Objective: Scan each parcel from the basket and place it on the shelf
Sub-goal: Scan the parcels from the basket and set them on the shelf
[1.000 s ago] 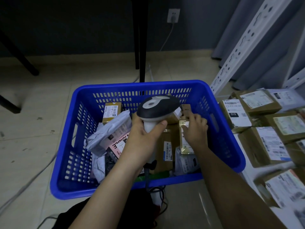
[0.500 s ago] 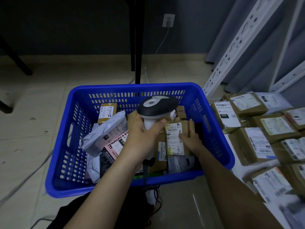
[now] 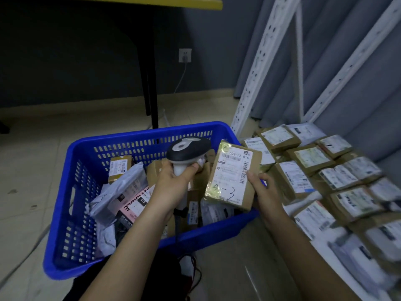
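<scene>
Fingers of the left hand [image 3: 173, 181] curl round the white handle of a grey-and-black handheld barcode scanner [image 3: 188, 148], its head hanging over the middle of the blue slotted plastic basket [image 3: 71, 213]. The right hand [image 3: 263, 192] grips a flat brown cardboard parcel [image 3: 233, 177] by its right edge, thumb pressed on the white shipping label, the other fingers hidden behind. This parcel is lifted and tilted above the basket's right rim, just beside the scanner head, apart from it. Its label reads "602-12 815" over barcodes, and "4-3" is handwritten lower down. Inside the basket lie more boxes and grey mailer bags [image 3: 121, 187], 1 pink pack [image 3: 134, 203] marked "070". Labelled brown boxes [image 3: 338, 177] crowd the white shelf [image 3: 303, 203] to the right; open tiled floor [image 3: 28, 161] spreads left of the basket.
</scene>
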`<state>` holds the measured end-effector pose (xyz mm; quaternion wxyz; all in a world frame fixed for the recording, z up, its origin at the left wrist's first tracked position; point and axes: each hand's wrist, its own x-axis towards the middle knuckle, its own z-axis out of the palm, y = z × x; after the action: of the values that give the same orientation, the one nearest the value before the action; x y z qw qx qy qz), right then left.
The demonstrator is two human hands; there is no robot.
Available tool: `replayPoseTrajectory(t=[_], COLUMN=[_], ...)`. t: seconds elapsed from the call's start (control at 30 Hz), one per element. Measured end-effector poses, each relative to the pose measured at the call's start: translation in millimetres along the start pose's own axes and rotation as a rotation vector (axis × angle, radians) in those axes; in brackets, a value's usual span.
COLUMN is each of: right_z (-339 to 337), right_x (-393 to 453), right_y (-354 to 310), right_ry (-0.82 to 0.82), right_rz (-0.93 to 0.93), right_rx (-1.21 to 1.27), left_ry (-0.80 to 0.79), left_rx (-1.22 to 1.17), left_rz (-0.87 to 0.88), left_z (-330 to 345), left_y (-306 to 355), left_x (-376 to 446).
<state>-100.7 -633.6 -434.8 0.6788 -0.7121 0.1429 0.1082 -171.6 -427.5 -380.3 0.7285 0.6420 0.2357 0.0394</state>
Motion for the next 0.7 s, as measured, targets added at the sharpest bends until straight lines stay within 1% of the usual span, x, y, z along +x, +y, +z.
replayPoseTrajectory(t=[0.13,0.2,0.27,0.33,0.4,0.47,0.57,0.63,0.7], right_z=[-15.5,-22.4,-31.6,-44.3,-59.3,-72.4,-86.8,-93.6,-98.6], right_x=[-34.6,-46.6,-57.7,-65.8,-72.3,-76.0,-71.2,-63.6,-54.1], right_y=[-11.1,-12.2,-14.5,-16.8,-21.2,-25.6,-25.0,-23.6,-23.4], right_ry=[0.01,0.008,-0.022,-0.093,-0.165,-0.197,-0.136,-0.034,0.067], right_rz=[-0.023,-0.026,0.009,0.057,0.07,0.068,0.024,0.002,-0.024], right_rx=[0.049,0.063,0.118,0.168,0.104,0.026,0.003,0.011,-0.032], left_ry=[-0.089,-0.132,-0.156,-0.157,-0.152,-0.166,-0.192,-0.182,-0.2], left_rx=[-0.009,-0.056,-0.087,-0.09,-0.08,-0.062,-0.041,-0.011,0.028], left_rz=[-0.019,-0.04,-0.034,-0.018,-0.019,-0.021,-0.011,0.021,0.044], left_z=[17.8,26.8,34.3,38.8,41.9,44.4,49.9,54.2,58.1], left_y=[-5.6,-10.8,-14.6,-17.8,-19.4,-19.1,-18.9,-20.5,-21.7], left_x=[-9.8,-17.1,-24.1,-28.7,-30.7,-32.7,-36.0,-37.8,-40.6])
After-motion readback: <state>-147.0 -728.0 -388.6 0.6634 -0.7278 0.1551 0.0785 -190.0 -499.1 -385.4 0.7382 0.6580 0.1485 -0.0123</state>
